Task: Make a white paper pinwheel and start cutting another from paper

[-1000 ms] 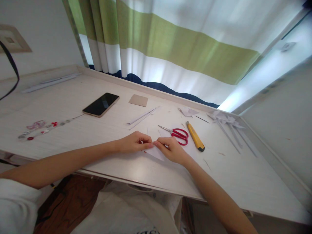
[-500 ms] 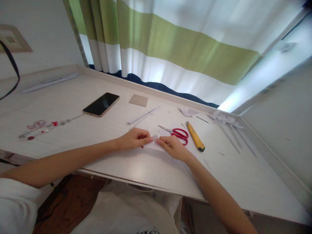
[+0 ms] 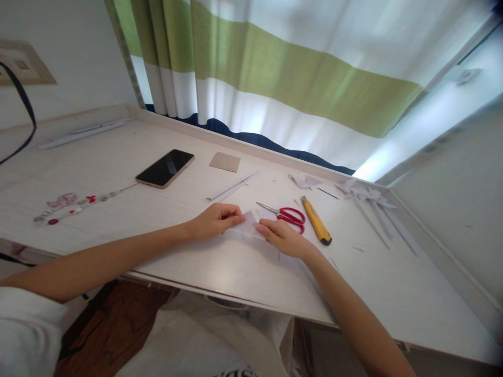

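Between my two hands is a small piece of white paper point(image 3: 250, 225), with one side pinched by each hand. My left hand point(image 3: 217, 219) is closed, thumb and fingers gripping the paper's left side. On the right side, my right hand point(image 3: 283, 236) pinches the paper between thumb and fingers. Just beyond my right hand lie red-handled scissors point(image 3: 290, 215), their blades pointing left. A yellow utility knife point(image 3: 316, 222) rests to the right of the scissors. Behind my left hand are thin rolled paper sticks point(image 3: 231, 188).
A phone point(image 3: 165, 168) and a beige card point(image 3: 225, 162) lie farther back on the white table point(image 3: 220, 272). Paper pinwheels point(image 3: 367, 193) on sticks are at the right, beside a folded paper piece point(image 3: 305, 181). A beaded strap point(image 3: 74, 205) is at the left.
My hands have moved slightly apart, and more of the paper's surface shows between them. The view has shifted a little; the other things lie as before.
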### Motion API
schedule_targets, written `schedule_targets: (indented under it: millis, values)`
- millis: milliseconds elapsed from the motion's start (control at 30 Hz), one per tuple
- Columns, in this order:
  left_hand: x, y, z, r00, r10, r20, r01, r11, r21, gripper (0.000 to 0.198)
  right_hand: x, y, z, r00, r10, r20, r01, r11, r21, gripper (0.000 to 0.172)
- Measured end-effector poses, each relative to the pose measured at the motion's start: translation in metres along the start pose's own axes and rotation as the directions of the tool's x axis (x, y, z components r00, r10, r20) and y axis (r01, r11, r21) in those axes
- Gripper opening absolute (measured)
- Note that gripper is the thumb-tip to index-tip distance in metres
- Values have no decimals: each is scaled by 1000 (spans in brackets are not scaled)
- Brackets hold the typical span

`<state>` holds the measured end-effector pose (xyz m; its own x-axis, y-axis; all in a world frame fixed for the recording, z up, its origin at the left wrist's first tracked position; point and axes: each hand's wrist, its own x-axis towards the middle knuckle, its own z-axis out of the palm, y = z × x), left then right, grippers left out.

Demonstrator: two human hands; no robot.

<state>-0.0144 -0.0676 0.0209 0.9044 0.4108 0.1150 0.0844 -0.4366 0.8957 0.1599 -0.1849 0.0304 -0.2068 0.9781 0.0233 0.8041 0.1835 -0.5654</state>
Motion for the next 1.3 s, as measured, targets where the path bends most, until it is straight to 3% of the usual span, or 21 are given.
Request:
schedule_targets:
  millis: [300,767,1033,1300]
  values:
    - [0,0,0,1000,-3,-7,3,1000,8,33,1,1,1,1000,-7,-25,3,992,-127,30]
    - [4,-5,-4,996,-59,-73,55,997,-62,27,-1,-1,-4,1000,4,-9,-5,990,-138,23]
    - [5,-4,-3,995,-90,-46,80,979,-185,31,-2,-1,-4,1000,-19,-7,18,986,-167,25]
    - [6,-6,-4,991,-122,58,134,942,-309,29,-2,0,-9,999,23,-33,-30,975,-219,26]
